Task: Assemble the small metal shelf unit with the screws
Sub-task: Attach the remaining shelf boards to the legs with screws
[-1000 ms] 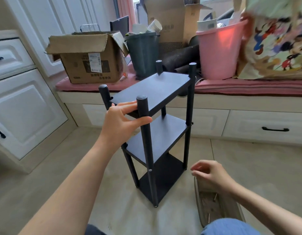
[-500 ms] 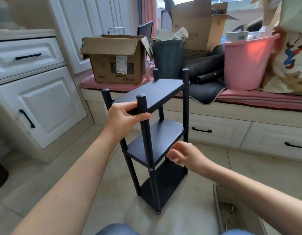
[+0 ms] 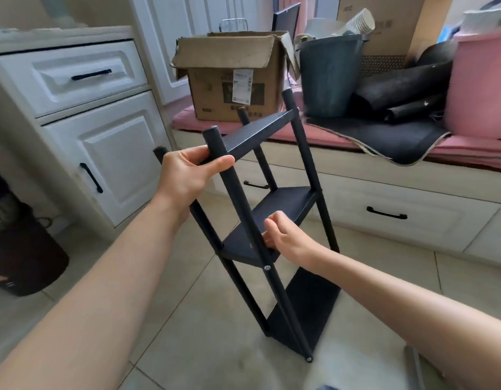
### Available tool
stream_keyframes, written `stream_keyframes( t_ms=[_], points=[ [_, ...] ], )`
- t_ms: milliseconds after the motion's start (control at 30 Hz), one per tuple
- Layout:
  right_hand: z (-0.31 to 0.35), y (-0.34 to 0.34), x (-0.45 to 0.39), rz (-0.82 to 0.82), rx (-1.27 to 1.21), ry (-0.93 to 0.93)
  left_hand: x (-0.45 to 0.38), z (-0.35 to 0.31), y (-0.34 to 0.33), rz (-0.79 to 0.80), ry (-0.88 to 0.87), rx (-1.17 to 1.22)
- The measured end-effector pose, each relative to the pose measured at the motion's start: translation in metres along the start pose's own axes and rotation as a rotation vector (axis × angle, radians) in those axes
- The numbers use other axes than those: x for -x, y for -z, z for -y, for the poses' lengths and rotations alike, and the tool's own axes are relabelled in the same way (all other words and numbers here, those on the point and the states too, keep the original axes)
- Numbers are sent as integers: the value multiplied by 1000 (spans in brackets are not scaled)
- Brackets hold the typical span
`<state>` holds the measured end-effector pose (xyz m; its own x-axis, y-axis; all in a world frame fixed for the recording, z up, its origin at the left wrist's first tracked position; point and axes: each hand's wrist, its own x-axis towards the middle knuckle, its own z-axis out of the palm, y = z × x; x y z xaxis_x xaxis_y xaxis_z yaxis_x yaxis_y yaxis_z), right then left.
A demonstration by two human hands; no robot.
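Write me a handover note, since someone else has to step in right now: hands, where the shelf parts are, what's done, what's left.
Left hand grips the shelf unit at its top tier, thumb across the near post.
Right hand has its fingers at the middle shelf by that post; whether it holds a screw cannot be told.
The unit leans, its foot on the floor tiles.
Done: three shelves on four posts; one screw seated in the near post.
Left: fit and tighten any remaining screws.

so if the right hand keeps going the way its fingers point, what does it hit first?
Probably the near front post of the black metal shelf unit, at its middle shelf; the right hand looks almost touching it, though depth is unclear.
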<state>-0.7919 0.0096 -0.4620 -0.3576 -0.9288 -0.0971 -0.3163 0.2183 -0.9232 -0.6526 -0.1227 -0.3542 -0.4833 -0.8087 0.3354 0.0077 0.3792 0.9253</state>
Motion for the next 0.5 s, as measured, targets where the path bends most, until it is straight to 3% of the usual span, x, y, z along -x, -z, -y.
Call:
stream_keyframes(
  t_ms=[233, 500],
  points=[
    [-12, -10, -1, 89, 93, 14, 30, 44, 31, -245, 228, 168],
    [-56, -51, 8, 262, 300, -61, 106, 133, 57, -414, 431, 354]
  ],
)
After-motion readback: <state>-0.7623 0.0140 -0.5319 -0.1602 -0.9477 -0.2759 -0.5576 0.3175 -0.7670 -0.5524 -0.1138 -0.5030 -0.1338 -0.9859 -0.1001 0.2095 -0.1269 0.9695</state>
